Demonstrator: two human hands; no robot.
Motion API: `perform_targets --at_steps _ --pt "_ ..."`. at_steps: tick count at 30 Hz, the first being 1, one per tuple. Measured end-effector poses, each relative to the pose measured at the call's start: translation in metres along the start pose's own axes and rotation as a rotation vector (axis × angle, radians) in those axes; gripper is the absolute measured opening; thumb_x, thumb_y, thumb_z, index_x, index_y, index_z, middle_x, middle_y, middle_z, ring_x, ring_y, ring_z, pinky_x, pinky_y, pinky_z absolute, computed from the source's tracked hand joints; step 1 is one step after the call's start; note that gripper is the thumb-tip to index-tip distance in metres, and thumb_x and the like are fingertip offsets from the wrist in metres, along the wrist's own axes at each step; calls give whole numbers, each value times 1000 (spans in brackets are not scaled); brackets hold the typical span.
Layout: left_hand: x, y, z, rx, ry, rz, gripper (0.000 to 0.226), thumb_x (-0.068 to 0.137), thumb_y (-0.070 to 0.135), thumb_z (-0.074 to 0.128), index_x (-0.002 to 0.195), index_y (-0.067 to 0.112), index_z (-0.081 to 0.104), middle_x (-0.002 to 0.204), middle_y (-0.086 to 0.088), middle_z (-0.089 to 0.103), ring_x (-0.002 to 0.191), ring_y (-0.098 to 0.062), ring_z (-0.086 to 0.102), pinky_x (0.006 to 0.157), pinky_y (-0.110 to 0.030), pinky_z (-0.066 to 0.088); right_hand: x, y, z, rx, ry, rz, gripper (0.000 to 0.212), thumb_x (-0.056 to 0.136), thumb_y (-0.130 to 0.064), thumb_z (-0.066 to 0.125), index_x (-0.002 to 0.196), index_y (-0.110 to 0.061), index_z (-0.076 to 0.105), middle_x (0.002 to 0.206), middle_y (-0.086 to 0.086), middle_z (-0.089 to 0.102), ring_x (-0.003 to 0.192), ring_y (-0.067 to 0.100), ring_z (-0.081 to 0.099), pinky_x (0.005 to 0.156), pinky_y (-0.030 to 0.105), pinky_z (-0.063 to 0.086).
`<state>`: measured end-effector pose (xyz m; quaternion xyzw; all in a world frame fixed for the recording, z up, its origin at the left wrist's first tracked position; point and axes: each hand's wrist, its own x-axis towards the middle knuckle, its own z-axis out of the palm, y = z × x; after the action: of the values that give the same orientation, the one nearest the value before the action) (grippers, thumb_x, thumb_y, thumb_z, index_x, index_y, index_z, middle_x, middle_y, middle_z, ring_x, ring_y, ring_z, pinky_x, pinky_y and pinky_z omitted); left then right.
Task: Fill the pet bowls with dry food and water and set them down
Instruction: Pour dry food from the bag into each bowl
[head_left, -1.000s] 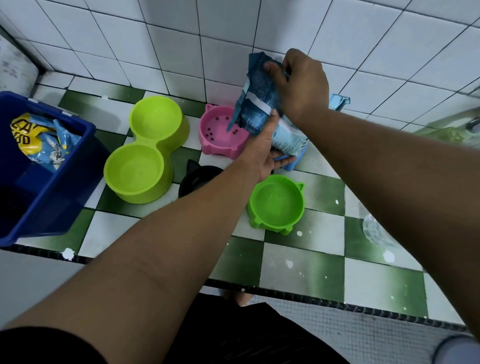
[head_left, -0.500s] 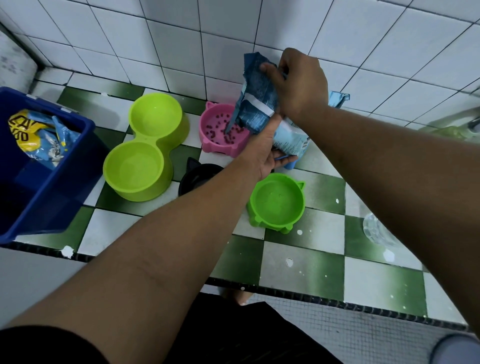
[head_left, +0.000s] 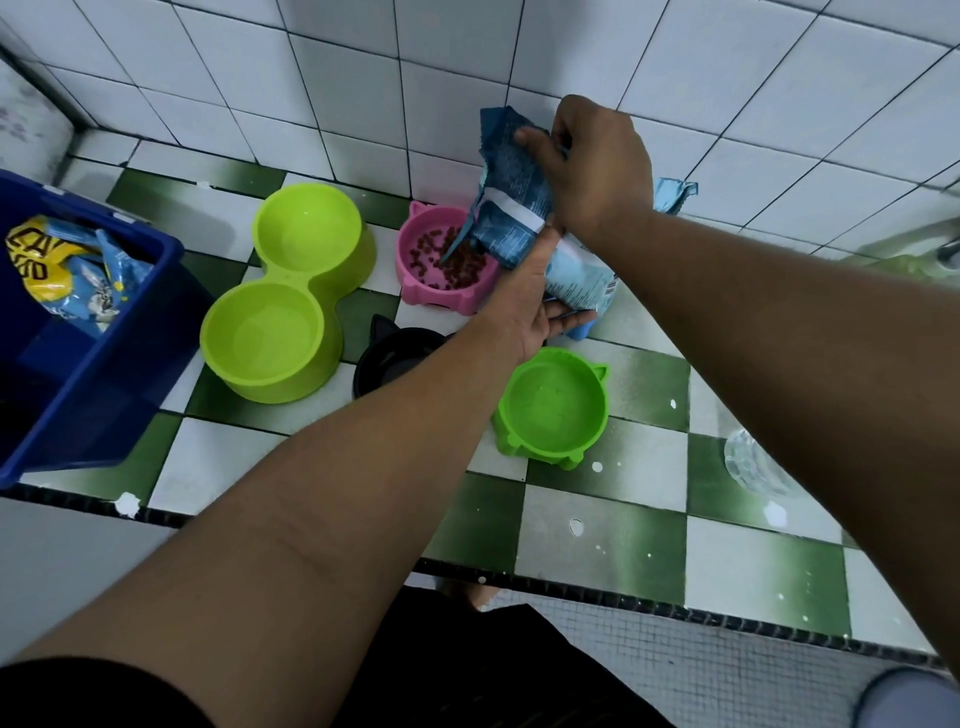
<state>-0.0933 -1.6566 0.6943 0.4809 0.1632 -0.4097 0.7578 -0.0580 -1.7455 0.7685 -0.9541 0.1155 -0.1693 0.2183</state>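
A blue pet-food bag (head_left: 511, 208) is tilted over the pink bowl (head_left: 415, 283), and brown kibble lies in that bowl. My right hand (head_left: 592, 166) grips the bag's upper end. My left hand (head_left: 530, 301) holds the bag from underneath, fingers curled round its lower end. A lime double bowl (head_left: 288, 293) stands to the left, holding nothing. A black bowl (head_left: 395, 353) is partly hidden under my left forearm. A green bowl (head_left: 553, 405) sits nearer me. A light-blue bowl (head_left: 579, 330) peeks out below the bag.
A blue crate (head_left: 88, 353) with a yellow-and-blue food packet (head_left: 62, 270) stands at the left. A clear water bottle (head_left: 753, 462) lies at the right, partly behind my right arm. A white tiled wall backs the green-and-white checkered ledge (head_left: 597, 530), whose front edge is near me.
More kibble has gathered in the pink bowl, from a few pieces to a pile under the bag's mouth. Both hands stay on the bag in almost the same place.
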Motion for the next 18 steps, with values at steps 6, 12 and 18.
perform_targets --at_steps 6,12,18 --pt "1 -3 -1 -38 16 12 62 94 54 66 139 14 52 135 -20 62 113 -37 69 90 -54 60 -2 1 1 21 5 -9 40 95 -53 53 79 -17 46 69 0 49 66 18 45 59 29 31" --pt "0 -5 -2 -49 24 24 65 92 57 67 139 14 53 132 -20 64 110 -38 70 82 -54 63 -3 0 1 23 5 -17 40 95 -53 53 79 -17 47 71 1 51 66 19 44 58 29 31" --pt "1 -3 -9 -49 22 31 58 92 55 68 133 17 52 132 -22 63 111 -40 69 84 -56 62 -3 -4 5 47 -2 -28 40 95 -52 54 78 -17 47 66 -3 45 65 17 42 57 29 28"
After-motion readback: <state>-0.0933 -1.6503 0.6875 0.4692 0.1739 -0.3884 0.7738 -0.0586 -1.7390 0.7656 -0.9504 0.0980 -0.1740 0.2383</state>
